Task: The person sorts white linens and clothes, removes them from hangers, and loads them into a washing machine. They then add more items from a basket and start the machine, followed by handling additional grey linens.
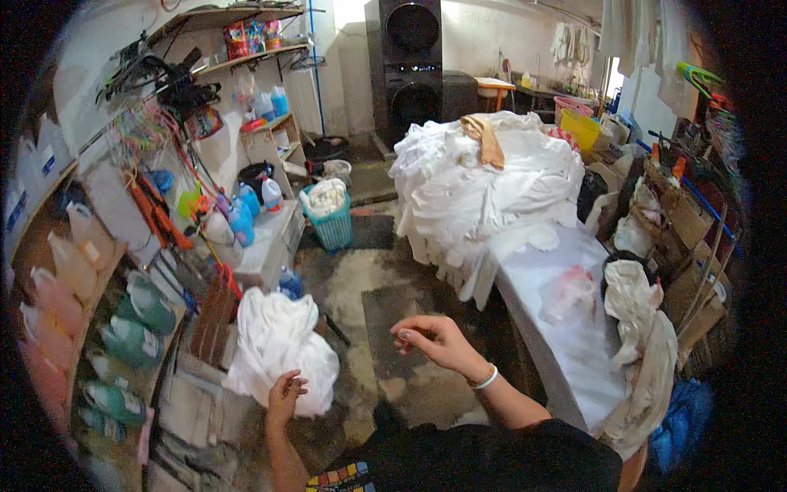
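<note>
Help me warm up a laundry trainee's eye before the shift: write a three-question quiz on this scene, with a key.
1. Which is nearer the rumpled white cloth bundle at lower left: the bare left hand or the bare right hand?
2. True or false, about the turquoise plastic basket: it holds green bottles.
3. What colour is the long, narrow cloth lying atop the large white fabric heap?

Key: 1. The left hand. 2. False; it holds white cloth. 3. Tan.
</note>
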The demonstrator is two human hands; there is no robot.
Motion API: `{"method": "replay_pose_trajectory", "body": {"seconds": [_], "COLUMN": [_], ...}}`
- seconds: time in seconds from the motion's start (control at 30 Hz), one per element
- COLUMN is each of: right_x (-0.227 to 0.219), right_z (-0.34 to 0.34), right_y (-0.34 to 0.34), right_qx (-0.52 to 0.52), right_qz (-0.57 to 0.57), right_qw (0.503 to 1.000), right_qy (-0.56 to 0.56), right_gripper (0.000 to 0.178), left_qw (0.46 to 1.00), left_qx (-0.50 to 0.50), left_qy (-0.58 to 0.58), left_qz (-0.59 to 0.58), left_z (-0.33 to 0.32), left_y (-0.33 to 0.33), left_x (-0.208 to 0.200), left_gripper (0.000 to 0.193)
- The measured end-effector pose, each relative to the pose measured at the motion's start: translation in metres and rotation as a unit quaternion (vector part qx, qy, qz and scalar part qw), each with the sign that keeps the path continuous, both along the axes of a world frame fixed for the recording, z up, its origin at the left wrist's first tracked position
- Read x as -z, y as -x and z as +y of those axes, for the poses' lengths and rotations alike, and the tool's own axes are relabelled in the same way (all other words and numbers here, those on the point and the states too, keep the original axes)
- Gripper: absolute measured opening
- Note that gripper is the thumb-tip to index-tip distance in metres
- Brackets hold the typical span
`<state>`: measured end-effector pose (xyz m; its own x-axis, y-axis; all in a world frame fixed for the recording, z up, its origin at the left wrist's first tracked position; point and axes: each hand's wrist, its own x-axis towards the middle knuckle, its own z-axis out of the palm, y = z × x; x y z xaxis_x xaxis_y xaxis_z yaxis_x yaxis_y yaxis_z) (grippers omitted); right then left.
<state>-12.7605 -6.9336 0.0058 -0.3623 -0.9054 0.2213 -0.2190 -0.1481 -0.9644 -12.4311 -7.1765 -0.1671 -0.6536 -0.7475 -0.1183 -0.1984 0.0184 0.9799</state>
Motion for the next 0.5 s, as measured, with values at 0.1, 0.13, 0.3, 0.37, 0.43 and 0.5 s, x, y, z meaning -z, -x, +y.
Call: {"method": "replay_pose_trajectory", "body": {"seconds": [0.1, 0.13, 0.3, 0.37, 0.43, 0.5], "right_x": [-0.007, -0.009, -0.022, -0.022, -0.018, -0.009], "right_z": [-0.074, -0.099, -0.202, -0.238, -0.276, -0.317], "right_y": [0.041, 0.055, 0.136, 0.172, 0.214, 0.258], "right_qx": [0.029, 0.032, 0.088, 0.096, 0.096, 0.092], "right_qz": [-0.013, -0.006, 0.009, 0.018, 0.015, 0.026], "right_qw": [0.999, 0.999, 0.995, 0.993, 0.992, 0.993], "right_qy": [-0.042, -0.040, -0.040, -0.060, -0.076, -0.071], "right_gripper": [0.025, 0.025, 0.026, 0.027, 0.028, 0.028], "left_qw": [0.999, 0.998, 0.990, 0.988, 0.986, 0.985], "left_qx": [-0.008, -0.006, 0.055, 0.064, 0.088, 0.101], "left_qy": [-0.010, -0.014, -0.006, -0.029, -0.034, -0.049], "left_qz": [0.036, 0.057, 0.133, 0.137, 0.136, 0.131], "left_z": [-0.104, -0.135, -0.254, -0.288, -0.321, -0.359], "left_y": [0.083, 0.110, 0.246, 0.295, 0.344, 0.385], "left_x": [-0.017, -0.024, -0.046, -0.047, -0.043, -0.036], "left_gripper": [0.041, 0.042, 0.051, 0.058, 0.061, 0.065]}}
